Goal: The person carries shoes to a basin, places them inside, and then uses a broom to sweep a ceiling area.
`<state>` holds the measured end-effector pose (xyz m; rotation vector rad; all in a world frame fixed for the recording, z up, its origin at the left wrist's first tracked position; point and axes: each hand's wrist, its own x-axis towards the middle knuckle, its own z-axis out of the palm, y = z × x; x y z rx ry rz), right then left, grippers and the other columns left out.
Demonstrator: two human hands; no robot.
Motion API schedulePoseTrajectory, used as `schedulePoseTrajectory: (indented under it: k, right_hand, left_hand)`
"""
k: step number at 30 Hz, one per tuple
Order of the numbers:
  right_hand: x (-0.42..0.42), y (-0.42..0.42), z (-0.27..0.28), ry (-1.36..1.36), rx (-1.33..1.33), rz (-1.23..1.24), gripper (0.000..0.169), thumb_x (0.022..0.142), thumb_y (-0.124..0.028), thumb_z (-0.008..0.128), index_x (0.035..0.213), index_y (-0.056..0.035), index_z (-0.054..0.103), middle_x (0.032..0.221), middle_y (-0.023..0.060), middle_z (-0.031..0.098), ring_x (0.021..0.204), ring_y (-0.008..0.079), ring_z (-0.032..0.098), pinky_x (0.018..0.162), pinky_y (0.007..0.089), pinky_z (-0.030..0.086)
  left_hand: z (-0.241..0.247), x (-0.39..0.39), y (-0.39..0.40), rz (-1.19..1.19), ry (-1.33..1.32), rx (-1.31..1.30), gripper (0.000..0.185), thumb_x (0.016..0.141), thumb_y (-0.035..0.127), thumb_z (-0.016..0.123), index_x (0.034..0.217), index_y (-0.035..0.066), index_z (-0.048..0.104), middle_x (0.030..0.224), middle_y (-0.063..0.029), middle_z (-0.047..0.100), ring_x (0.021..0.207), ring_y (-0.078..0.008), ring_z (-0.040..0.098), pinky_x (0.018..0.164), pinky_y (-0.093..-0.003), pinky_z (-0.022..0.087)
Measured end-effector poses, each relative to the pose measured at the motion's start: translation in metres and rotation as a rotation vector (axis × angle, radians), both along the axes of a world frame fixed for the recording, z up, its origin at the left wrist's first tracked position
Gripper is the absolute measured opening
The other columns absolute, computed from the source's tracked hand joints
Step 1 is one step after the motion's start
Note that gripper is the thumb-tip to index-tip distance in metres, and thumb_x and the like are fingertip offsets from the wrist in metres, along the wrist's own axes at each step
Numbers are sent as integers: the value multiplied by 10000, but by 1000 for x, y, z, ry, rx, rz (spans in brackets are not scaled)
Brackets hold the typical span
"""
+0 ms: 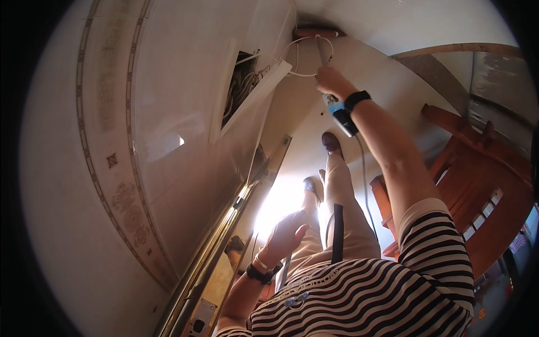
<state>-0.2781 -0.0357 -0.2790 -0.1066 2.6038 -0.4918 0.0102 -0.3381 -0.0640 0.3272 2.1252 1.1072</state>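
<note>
My right hand [334, 82] is raised ahead, with its fingers closed around a grey flat bar or handle [322, 52]. Just below that hand is a black and blue device [344, 120] with a dark cable [363, 168] running down towards my waist. Whether the bar and device are joined is hidden by the hand. Left of it, a wall box [242, 86] holds bunched wires, and its white cover [257, 101] stands ajar. White cables [303, 75] loop from the box around the bar. My left hand [288, 229] hangs low near my thigh, fingers apart and holding nothing visible.
A brass-coloured door edge or frame [227, 236] runs along my left. A reddish-brown wooden chair [476, 181] stands on my right. In the far corner sits a reddish-brown piece [316, 33]. Bright light washes out the floor [273, 202] near my feet.
</note>
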Motion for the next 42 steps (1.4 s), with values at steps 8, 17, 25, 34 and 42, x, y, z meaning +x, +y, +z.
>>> schedulePoseTrajectory:
  k: [8, 17, 25, 34, 42]
  right_hand:
    - [127, 31, 22, -262, 37, -2, 295, 874, -81, 469, 1085, 109, 552, 916, 310, 645, 844, 416, 669, 725, 474, 545]
    - [200, 115, 80, -120, -177, -290, 295, 837, -76, 555, 1105, 41, 522, 879, 257, 645, 844, 446, 629, 754, 471, 518]
    - [51, 93, 22, -322, -298, -679, 225, 782, -74, 543, 933, 89, 576, 874, 320, 628, 895, 458, 634, 773, 492, 514]
    - [63, 75, -9, -40, 104, -80, 249, 869, -115, 532, 998, 84, 608, 883, 259, 668, 802, 378, 684, 692, 444, 560]
    - [120, 72, -26, 11, 169, 117, 335, 885, -114, 499, 1109, 127, 562, 805, 177, 679, 715, 317, 689, 587, 416, 552]
  left_hand:
    - [-47, -24, 8, 106, -57, 8, 367, 839, 183, 685, 1157, 14, 618, 1056, -177, 668, 964, -322, 634, 870, -389, 493]
    - [-185, -48, 58, 701, -211, -40, 317, 888, 132, 648, 1183, 33, 589, 1020, -122, 674, 846, -169, 667, 717, -299, 531]
    - [-176, -61, 86, 604, -261, 75, 322, 901, 145, 636, 1200, 39, 579, 1044, -100, 673, 846, -163, 648, 730, -292, 523]
    - [-199, 2, 67, 505, -172, 80, 271, 881, 62, 620, 1146, 7, 592, 907, -92, 674, 799, -181, 656, 693, -294, 533]
    - [-209, 38, 91, 573, -357, 87, 262, 872, 41, 615, 1133, 38, 597, 957, -78, 658, 826, -161, 650, 676, -264, 516]
